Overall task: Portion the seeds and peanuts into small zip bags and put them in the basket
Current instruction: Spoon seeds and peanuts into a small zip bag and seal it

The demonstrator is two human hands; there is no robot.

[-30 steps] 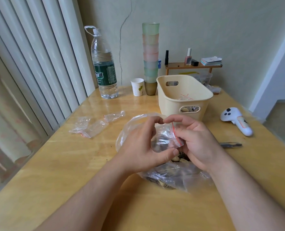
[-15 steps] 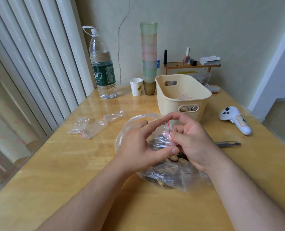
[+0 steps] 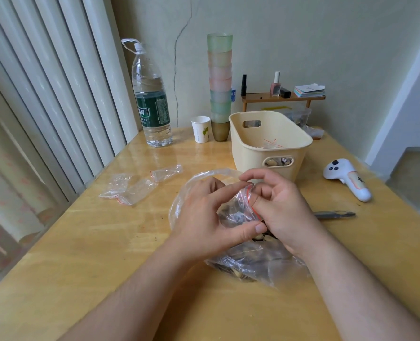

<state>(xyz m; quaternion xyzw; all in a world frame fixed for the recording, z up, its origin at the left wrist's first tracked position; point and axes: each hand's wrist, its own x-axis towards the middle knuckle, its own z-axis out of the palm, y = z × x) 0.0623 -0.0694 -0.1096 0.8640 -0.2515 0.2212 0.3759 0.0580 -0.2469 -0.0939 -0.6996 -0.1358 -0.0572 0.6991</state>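
Note:
A small clear zip bag point(image 3: 237, 210) with a red strip along its mouth and dark seeds inside is held between both hands above the table's middle. My left hand point(image 3: 204, 220) grips its body between thumb and fingers. My right hand point(image 3: 281, 207) pinches the red-edged mouth. Under them lies a large clear bag of seeds and peanuts point(image 3: 258, 264), its mouth open. The cream basket point(image 3: 248, 153) stands just behind, with filled small bags inside. Empty small zip bags point(image 3: 135, 188) lie to the left on the wooden table point(image 3: 81, 254).
At the back stand a large water bottle point(image 3: 152, 104), a paper cup point(image 3: 200, 129), a tall stack of coloured cups point(image 3: 220, 87) and a small wooden shelf point(image 3: 282, 97) with bottles and cards. A white controller point(image 3: 346, 178) and a dark pen-like tool point(image 3: 334, 214) lie on the right.
The small bag's red-edged mouth has turned from slanting across toward upright. My right fingers have shifted along it, and my left index finger has stretched over the bag's top.

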